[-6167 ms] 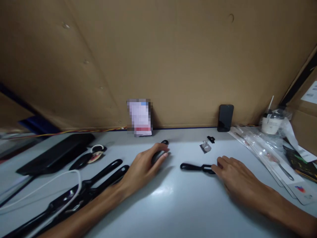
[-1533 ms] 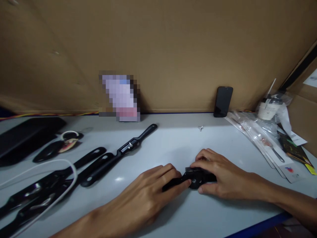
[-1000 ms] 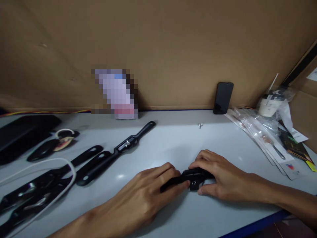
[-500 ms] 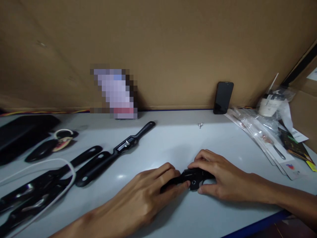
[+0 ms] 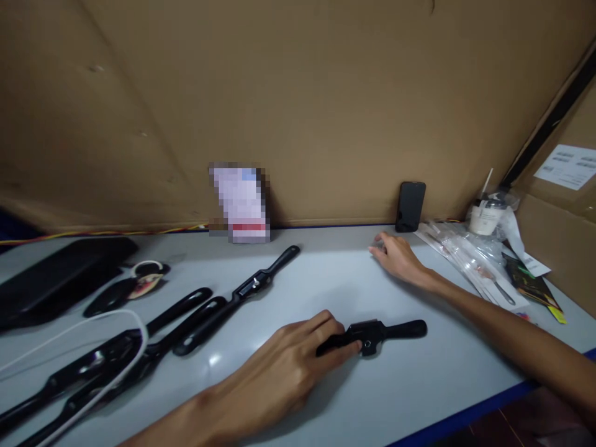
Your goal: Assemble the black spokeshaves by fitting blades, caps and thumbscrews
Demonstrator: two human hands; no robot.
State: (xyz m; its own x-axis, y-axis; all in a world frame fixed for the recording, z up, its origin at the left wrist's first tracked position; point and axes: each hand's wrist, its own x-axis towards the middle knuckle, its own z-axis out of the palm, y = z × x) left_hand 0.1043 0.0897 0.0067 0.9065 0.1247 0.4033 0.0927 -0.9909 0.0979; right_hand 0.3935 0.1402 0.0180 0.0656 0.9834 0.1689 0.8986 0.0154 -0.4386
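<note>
Left hand [image 5: 298, 355] grasping black tool [image 5: 378, 333], its hole [image 5: 367, 345] not yet filled — right hand [image 5: 398, 256] at small grey bit [image 5: 380, 244], grasp unclear.

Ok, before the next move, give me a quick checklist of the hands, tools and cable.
1. Left hand has a grip on the black tool: ok.
2. That tool's right handle apart from the right hand: ok.
3. Right hand's grip closed on the small grey piece: cannot tell, mostly hidden.
4. Nearest unheld tool apart from both hands: ok.
5. White cable off the leftmost tools: not ok, it crosses them.
</note>
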